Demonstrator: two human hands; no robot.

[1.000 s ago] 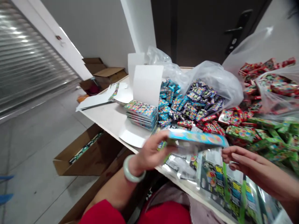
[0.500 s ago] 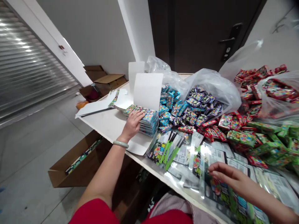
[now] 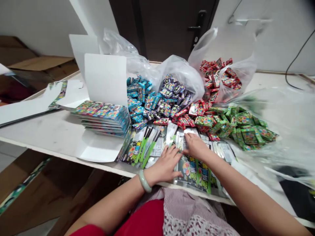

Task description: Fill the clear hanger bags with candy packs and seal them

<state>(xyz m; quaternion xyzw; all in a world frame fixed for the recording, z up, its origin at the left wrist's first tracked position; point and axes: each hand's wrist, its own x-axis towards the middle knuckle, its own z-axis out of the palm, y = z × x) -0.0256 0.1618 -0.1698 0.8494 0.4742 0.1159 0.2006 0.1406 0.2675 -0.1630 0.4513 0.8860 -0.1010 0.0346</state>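
Note:
My left hand (image 3: 164, 165), with a pale green bangle on its wrist, lies with fingers spread over flat printed plastic pouches (image 3: 192, 168) at the table's front edge. Just right of it, my right hand (image 3: 197, 146) rests on the upper part of the same pouches, thumb and fingers apart. Neither hand visibly grips anything. More pouches with green stripes (image 3: 140, 147) lie fanned out to the left. Farther left, a stack of colourful printed packs (image 3: 103, 114) sits in an unfolded white carton (image 3: 105, 75).
Behind the pouches are heaps of small wrapped packets: blue (image 3: 137, 95), purple (image 3: 169, 95), red (image 3: 214, 78) and green (image 3: 248, 127). Clear plastic bags (image 3: 182, 72) stand around them. Flat white cardboard (image 3: 31, 105) lies at the left. An open brown box (image 3: 27, 183) sits below the table edge.
My left hand has left the stack of packs and moved right onto the pouches. My right hand has come to the pouches' upper part. The view has turned right.

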